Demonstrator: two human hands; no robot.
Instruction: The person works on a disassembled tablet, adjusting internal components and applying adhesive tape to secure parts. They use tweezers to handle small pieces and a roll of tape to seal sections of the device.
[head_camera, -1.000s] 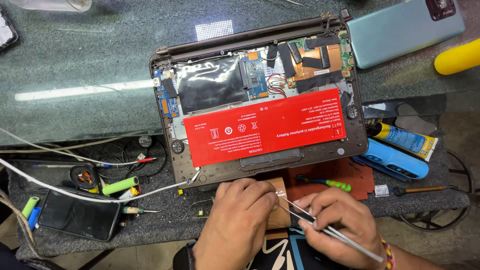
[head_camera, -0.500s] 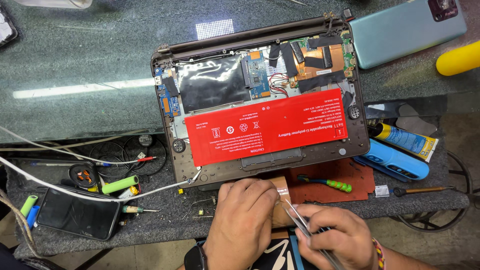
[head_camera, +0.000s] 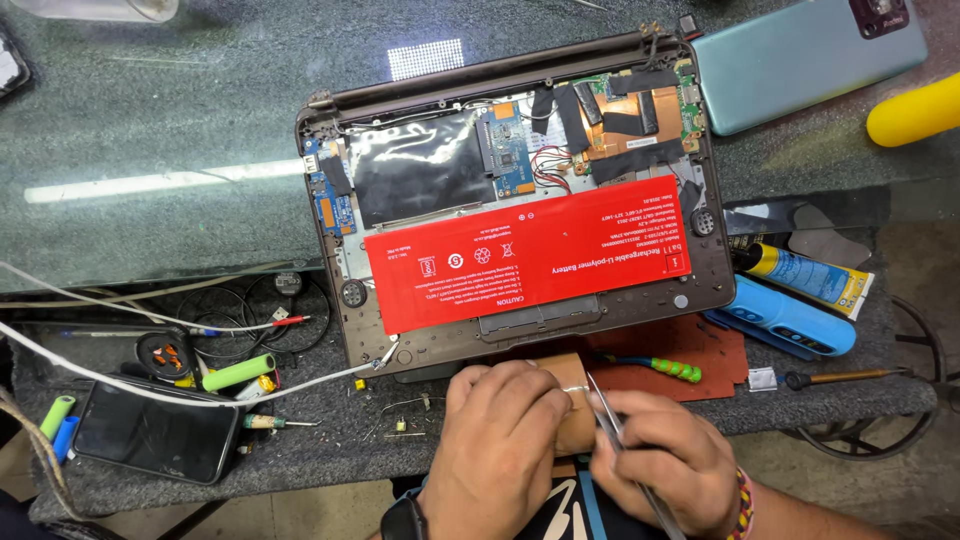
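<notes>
Here, from the head view, I see my left hand closed over a small brown block at the mat's near edge; my right hand pinches metal tweezers, long axis slanting, tips pointing up-left onto the block; behind, the opened laptop contains a red battery lying crosswise.

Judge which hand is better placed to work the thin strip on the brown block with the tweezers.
Right, probably. The right hand already holds the tweezers, tips at the brown block. The left hand lies over the block, steadying it, with no tool.
</notes>
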